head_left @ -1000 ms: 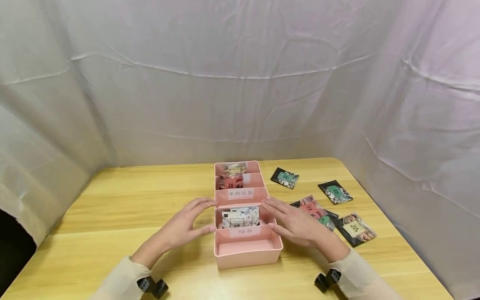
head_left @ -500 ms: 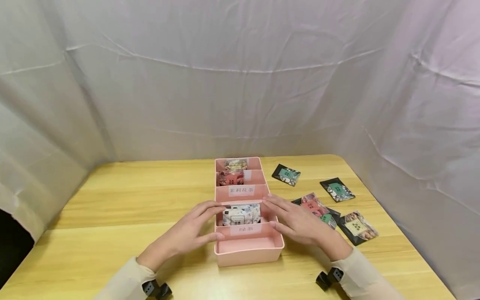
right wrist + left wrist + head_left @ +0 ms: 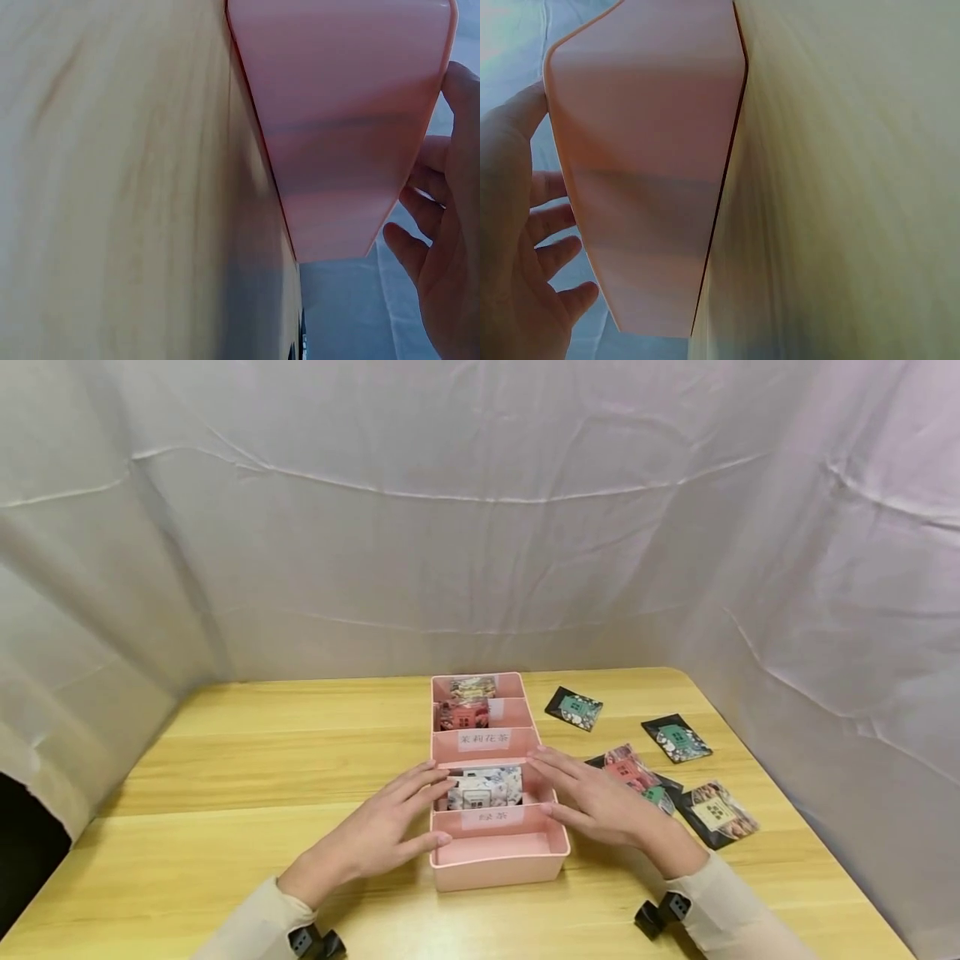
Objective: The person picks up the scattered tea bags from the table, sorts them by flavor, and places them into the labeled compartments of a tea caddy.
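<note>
A long pink divided box (image 3: pixel 501 872) stands lengthwise on the table between both hands. My left hand (image 3: pixel 378 828) lies along its left rim, fingers spread and fairly straight. Those fingertips reach over the rim, right at the white flowered tea sachets (image 3: pixel 486 787) in one compartment. On the other side, my right hand (image 3: pixel 600 800) rests at the right rim with extended fingers. In the wrist views, fingertips of the left hand (image 3: pixel 517 217) and the right hand (image 3: pixel 450 195) meet the box's upper edges. Neither hand grips anything.
Farther compartments hold red sachets (image 3: pixel 463 715) and yellow sachets (image 3: pixel 472 687). Paper labels (image 3: pixel 483 740) with Chinese writing mark the dividers. Right of the box lie loose green-labelled sachets (image 3: pixel 573 707), a red one (image 3: pixel 628 768) and a yellow-labelled one (image 3: pixel 717 814). Grey cloth (image 3: pixel 390 568) hangs behind.
My left hand has shifted right, its fingertips passing from beside the box to over its left rim. The right hand keeps its place at the right rim. The head view has tilted slightly.
</note>
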A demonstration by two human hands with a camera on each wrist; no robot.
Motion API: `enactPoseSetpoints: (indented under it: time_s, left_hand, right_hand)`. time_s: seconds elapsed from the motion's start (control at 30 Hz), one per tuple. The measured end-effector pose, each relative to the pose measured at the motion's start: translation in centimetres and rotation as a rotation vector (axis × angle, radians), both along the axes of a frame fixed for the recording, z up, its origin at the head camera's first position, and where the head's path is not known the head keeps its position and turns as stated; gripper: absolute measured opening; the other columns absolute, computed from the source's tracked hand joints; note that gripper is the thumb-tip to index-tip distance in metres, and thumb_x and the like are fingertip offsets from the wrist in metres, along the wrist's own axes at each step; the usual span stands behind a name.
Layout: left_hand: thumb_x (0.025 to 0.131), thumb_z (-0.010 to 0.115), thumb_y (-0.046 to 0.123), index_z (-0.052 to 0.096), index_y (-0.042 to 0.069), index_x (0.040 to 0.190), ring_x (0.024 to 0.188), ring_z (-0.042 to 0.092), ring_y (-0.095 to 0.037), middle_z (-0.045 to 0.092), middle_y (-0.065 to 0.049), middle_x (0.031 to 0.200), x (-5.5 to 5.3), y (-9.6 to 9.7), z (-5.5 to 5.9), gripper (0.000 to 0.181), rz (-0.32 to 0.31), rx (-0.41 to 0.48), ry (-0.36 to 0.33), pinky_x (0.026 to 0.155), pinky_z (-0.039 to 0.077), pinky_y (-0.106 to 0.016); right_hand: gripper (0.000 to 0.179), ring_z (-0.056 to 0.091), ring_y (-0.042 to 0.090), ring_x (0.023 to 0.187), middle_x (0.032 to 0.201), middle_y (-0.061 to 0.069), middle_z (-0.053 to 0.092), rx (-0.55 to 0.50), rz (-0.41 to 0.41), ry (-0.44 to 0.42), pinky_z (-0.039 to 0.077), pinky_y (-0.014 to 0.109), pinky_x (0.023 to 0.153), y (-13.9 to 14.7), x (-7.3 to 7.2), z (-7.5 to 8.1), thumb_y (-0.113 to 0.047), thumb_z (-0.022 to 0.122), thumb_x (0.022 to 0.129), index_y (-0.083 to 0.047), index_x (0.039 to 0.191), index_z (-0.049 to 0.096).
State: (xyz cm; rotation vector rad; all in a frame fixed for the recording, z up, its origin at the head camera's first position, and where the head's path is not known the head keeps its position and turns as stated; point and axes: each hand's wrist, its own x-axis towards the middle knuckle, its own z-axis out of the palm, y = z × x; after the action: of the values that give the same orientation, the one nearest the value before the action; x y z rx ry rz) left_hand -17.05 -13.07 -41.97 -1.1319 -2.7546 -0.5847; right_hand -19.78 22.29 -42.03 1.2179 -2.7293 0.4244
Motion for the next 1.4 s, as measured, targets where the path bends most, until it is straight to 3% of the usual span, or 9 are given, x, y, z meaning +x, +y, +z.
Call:
enactPoseSetpoints:
  time_s: [0.23,0.43,0.6,0.7,0.83,0.93,1.07,1.27,1.4]
  left_hand:
    - [0.097,0.041,0.061,0.037,0.017,0.152,0.147,0.019,-0.025,0.030,-0.006,0.158,0.0,-0.1,-0.2,0.070,-0.012,-0.021,0.025,0.114,0.026,-0.052]
    - [0.098,0.044,0.059,0.045,0.017,0.148,0.146,0.020,-0.026,0.029,-0.006,0.158,-0.1,-0.4,-0.4,0.066,-0.029,-0.019,0.048,0.113,0.028,-0.054]
    - [0.098,0.045,0.057,0.047,0.017,0.147,0.145,0.024,-0.030,0.032,-0.008,0.157,-0.3,-0.6,-0.6,0.062,-0.054,-0.013,0.057,0.112,0.029,-0.055]
    - [0.099,0.044,0.057,0.046,0.018,0.147,0.145,0.025,-0.031,0.034,-0.008,0.156,-0.3,-0.6,-0.6,0.062,-0.059,-0.012,0.047,0.112,0.030,-0.055]
    - [0.099,0.044,0.056,0.046,0.019,0.147,0.145,0.024,-0.029,0.034,-0.008,0.156,-0.4,-0.6,-0.6,0.061,-0.063,-0.016,0.043,0.111,0.031,-0.056]
    - [0.099,0.045,0.055,0.045,0.019,0.148,0.146,0.023,-0.027,0.034,-0.008,0.156,-0.4,-0.7,-0.6,0.060,-0.071,-0.021,0.056,0.111,0.031,-0.054]
    - [0.100,0.045,0.054,0.045,0.018,0.148,0.146,0.023,-0.025,0.035,-0.009,0.155,-0.5,-0.8,-0.7,0.060,-0.087,-0.038,0.090,0.113,0.030,-0.051]
    - [0.099,0.045,0.056,0.047,0.016,0.146,0.144,0.028,-0.028,0.038,-0.010,0.153,-0.7,-0.8,-0.7,0.062,-0.107,-0.053,0.147,0.113,0.031,-0.050]
    - [0.098,0.045,0.058,0.049,0.013,0.144,0.140,0.034,-0.031,0.041,-0.011,0.151,-0.7,-1.0,-0.6,0.064,-0.112,-0.050,0.190,0.110,0.034,-0.051]
  right_hand:
    - [0.066,0.036,0.031,0.139,0.155,0.009,0.036,-0.102,-0.017,-0.019,0.035,0.055,0.109,0.7,-0.2,0.7,-0.038,0.058,0.098,-0.015,0.154,0.032]
    - [0.067,0.039,0.035,0.136,0.153,0.008,0.039,-0.121,-0.110,-0.035,0.034,0.061,0.107,2.2,-0.9,1.4,-0.043,0.060,0.096,-0.023,0.154,0.033]
    - [0.068,0.043,0.034,0.133,0.151,0.008,0.042,-0.112,-0.191,-0.073,0.038,0.059,0.105,4.0,-1.7,1.6,-0.050,0.061,0.094,-0.025,0.152,0.037]
    - [0.069,0.061,0.026,0.105,0.140,0.008,0.052,-0.105,-0.207,-0.087,0.047,0.050,0.096,5.0,-2.2,1.6,-0.051,0.064,0.091,-0.020,0.149,0.042]
    - [0.072,0.060,0.015,0.079,0.133,0.010,0.055,-0.139,-0.214,-0.153,0.054,0.043,0.081,6.1,-2.8,1.5,-0.048,0.070,0.087,-0.015,0.147,0.046]
    - [0.074,0.065,0.019,0.090,0.138,0.013,0.052,-0.160,-0.238,-0.207,0.057,0.044,0.080,6.9,-3.1,1.3,-0.047,0.073,0.085,-0.016,0.147,0.046]
    - [0.076,0.065,0.024,0.098,0.128,0.013,0.058,-0.163,-0.272,-0.268,0.055,0.048,0.083,7.7,-3.3,0.9,-0.044,0.074,0.085,-0.015,0.148,0.045]
    - [0.076,0.062,0.027,0.104,0.135,0.015,0.054,-0.132,-0.299,-0.236,0.053,0.051,0.084,9.0,-3.1,-0.1,-0.041,0.074,0.086,-0.007,0.147,0.044]
    - [0.080,0.056,0.036,0.117,0.142,0.019,0.048,-0.131,-0.322,-0.213,0.048,0.057,0.092,9.6,-3.0,-0.8,-0.045,0.072,0.086,-0.005,0.148,0.041]
